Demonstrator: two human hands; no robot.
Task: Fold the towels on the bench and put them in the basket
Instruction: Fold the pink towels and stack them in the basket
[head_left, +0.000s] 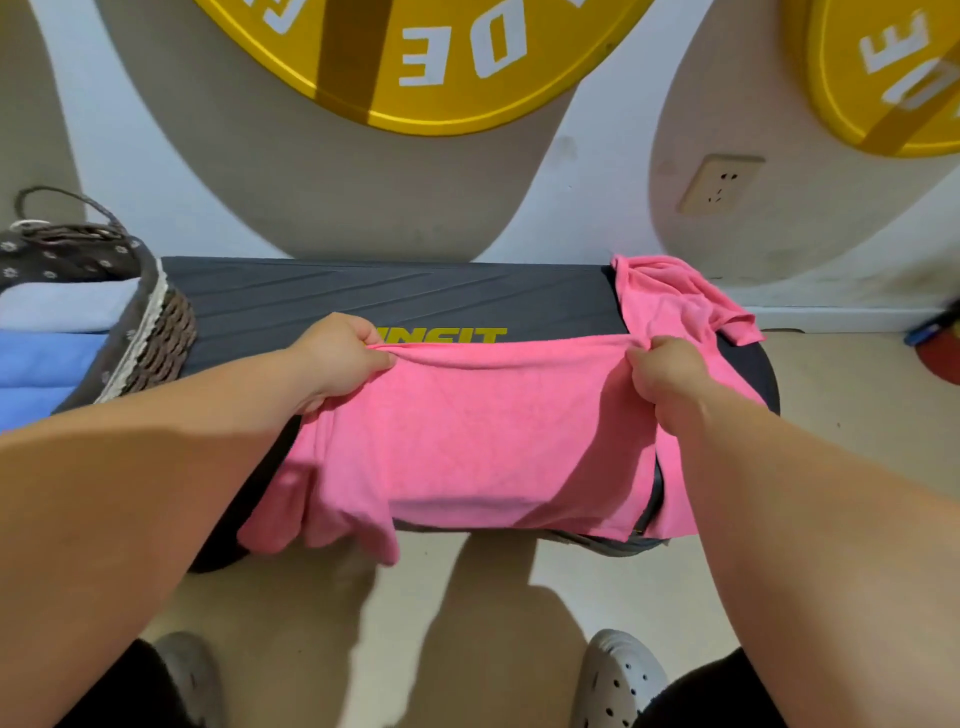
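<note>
A pink towel lies spread over the near side of the black bench, its front edge hanging over the bench's rim. My left hand pinches the towel's far left corner. My right hand pinches its far right corner, and the far edge is stretched between them. A second pink towel lies crumpled at the bench's right end. The woven basket stands on the bench's left end, with folded blue towels inside it.
The wall with yellow round signs and a socket stands right behind the bench. My feet in grey clogs are on the beige floor in front. A red and blue object lies on the floor at the far right.
</note>
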